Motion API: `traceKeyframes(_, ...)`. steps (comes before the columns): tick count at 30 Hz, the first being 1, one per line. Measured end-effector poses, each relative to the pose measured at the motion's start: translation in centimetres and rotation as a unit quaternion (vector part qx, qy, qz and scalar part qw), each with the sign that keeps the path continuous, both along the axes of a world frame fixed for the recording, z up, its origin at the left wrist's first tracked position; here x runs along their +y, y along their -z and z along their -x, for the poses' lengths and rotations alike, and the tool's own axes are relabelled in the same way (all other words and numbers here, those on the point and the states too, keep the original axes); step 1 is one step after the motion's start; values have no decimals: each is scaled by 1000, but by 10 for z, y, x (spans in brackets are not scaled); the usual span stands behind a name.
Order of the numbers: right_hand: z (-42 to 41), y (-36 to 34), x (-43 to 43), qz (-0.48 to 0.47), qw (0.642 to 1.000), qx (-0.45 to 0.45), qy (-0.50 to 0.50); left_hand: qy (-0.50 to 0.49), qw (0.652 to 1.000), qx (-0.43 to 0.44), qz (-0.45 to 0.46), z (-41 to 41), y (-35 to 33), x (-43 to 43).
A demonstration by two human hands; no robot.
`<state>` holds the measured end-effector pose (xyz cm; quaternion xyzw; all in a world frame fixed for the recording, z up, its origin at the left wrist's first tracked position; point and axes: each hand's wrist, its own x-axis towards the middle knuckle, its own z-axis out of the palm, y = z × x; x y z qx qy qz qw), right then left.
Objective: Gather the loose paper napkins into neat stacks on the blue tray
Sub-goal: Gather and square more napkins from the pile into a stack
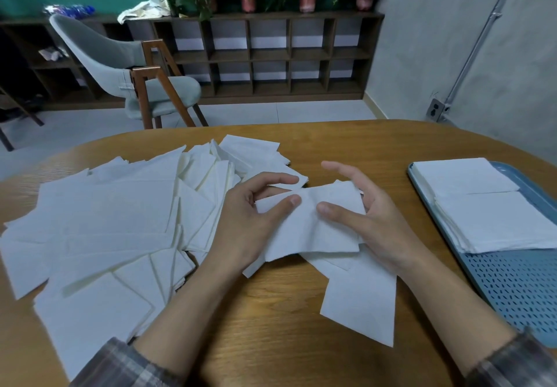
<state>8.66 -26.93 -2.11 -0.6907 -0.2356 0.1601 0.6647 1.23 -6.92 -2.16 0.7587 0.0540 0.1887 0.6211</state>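
Your left hand (250, 221) and right hand (370, 221) both grasp one napkin (310, 227) between them, above the table (271, 311).

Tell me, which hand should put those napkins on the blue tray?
Probably the right hand. The blue tray lies on its side of the table, while the left hand sits by the loose pile. Both hold the napkins.
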Motion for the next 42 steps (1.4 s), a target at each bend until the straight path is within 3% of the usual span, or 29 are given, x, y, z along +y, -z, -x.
traceKeyframes(9,-2,4,0,0,1000,-31,2,0,996,-4,-87,-1,5,4)
traceKeyframes(14,-1,5,-1,34,997,-63,15,18,999,2,-28,-1,5,0)
traceKeyframes(19,-2,6,0,67,993,-96,25,21,999,2,-37,-1,8,-5)
traceKeyframes(25,-3,4,0,72,989,-127,38,-33,988,-54,-144,-3,14,-8)
traceKeyframes(31,-7,-3,-5,63,987,-137,49,5,999,1,-52,-5,10,1)
traceKeyframes(36,-10,-6,-14,29,996,-76,-34,-40,998,-16,-51,-7,15,-1)
traceKeyframes(39,-13,0,-15,81,991,-107,-11,-68,991,-46,-104,-7,19,-7)
traceKeyframes(42,-22,8,-16,102,985,-110,88,-51,965,-106,-234,-7,25,-10)
